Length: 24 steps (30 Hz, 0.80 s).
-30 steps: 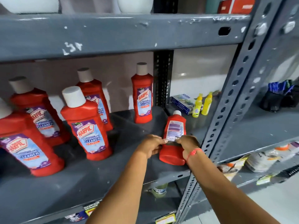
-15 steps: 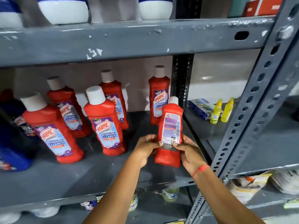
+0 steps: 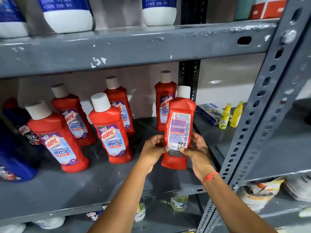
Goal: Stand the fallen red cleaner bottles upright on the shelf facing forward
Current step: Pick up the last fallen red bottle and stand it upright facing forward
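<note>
A red cleaner bottle (image 3: 178, 128) with a white cap stands nearly upright at the right front of the grey shelf (image 3: 94, 185), its back label turned toward me. My left hand (image 3: 154, 148) grips its lower left side and my right hand (image 3: 197, 150) its lower right side. Several more red bottles stand upright with front labels showing: one at the front left (image 3: 55, 138), one in the middle (image 3: 109, 130), two behind them (image 3: 74, 116) (image 3: 120, 106), and one at the back (image 3: 164, 98), partly hidden by the held bottle.
A blue bottle (image 3: 13, 148) and a dark bottle (image 3: 25, 130) stand at the far left. The perforated grey upright post (image 3: 252, 125) rises just right of my right hand. Two small yellow bottles (image 3: 230, 116) and a blue box (image 3: 209, 113) sit on the neighbouring shelf. The upper shelf (image 3: 134, 47) hangs low overhead.
The bottle lay on its side a second ago; both hands have tipped it up onto its base and slid it slightly left. The back label still faces me.
</note>
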Tool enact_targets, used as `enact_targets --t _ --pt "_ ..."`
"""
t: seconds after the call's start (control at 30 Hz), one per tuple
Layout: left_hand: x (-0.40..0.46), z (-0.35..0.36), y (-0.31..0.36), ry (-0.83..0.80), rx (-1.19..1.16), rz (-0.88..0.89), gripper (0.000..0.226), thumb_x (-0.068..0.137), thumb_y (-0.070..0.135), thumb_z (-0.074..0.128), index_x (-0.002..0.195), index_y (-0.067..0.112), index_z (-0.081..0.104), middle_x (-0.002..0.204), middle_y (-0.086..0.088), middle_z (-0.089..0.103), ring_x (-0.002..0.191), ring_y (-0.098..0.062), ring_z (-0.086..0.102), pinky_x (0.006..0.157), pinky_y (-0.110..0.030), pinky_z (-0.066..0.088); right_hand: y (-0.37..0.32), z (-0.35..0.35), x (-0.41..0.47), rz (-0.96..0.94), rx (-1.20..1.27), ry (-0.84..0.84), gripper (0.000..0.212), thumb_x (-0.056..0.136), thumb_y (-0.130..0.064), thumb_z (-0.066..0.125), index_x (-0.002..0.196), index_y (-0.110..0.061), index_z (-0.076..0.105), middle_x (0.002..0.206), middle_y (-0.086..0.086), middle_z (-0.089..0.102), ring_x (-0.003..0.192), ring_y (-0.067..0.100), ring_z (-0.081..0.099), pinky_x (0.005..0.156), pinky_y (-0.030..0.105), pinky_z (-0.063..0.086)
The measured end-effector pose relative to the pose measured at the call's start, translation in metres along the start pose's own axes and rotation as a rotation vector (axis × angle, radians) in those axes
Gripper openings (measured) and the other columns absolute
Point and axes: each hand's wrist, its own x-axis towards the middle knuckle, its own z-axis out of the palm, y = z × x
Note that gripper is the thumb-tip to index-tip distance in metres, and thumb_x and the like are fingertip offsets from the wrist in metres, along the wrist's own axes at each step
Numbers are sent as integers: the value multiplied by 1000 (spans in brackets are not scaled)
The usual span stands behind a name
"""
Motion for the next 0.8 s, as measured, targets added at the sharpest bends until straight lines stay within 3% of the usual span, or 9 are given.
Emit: enact_targets --t 0.1,0.27,0.4,0.5,0.63,0.7,0.8 --pt "6 -1 -3 57 70 66 33 72 -11 61 85 18 56 82 5 62 77 -7 59 63 -16 50 -4 4 7 -63 -117 -28 64 68 19 62 112 -25 45 102 -4 60 94 8 58 77 26 50" --pt "17 -5 -11 107 201 143 32 72 0 66 94 18 52 93 5 61 88 -10 56 78 -22 47 -9 10 20 -126 -265 -51 71 68 13 67 128 -14 40 116 4 56 106 15 55 92 35 47" --pt "23 -9 -14 113 209 177 34 71 1 67 93 22 51 91 11 60 85 -7 57 76 -18 47 -6 11 30 -171 -363 -64 68 66 9 71 122 -17 41 110 -2 56 96 5 57 88 28 49" --pt "26 -11 -17 112 242 192 36 71 2 67 96 21 51 95 7 61 88 -12 59 78 -23 49 0 10 34 -194 -429 -35 64 66 7 72 119 -13 43 102 -8 57 92 1 57 84 23 48" --pt "29 -15 -17 76 261 203 39 71 2 66 100 23 52 96 7 61 86 -11 58 78 -25 49 3 5 37 -207 -478 -16 50 68 5 72 99 -23 44 94 -16 56 88 -1 56 73 13 48" --pt "30 -18 -15 35 279 204 41 71 2 67 104 23 54 97 4 63 85 -10 59 77 -25 51 7 6 35 -195 -457 21 45 68 6 71 93 -21 46 89 -14 57 83 -2 56 65 8 50" --pt "31 -22 -10 -6 298 203 39 70 3 68 95 31 57 95 4 64 82 -7 59 73 -18 49 20 11 24 -197 -393 172 31 72 3 69 90 -16 51 82 -11 59 76 -1 57 60 0 46"
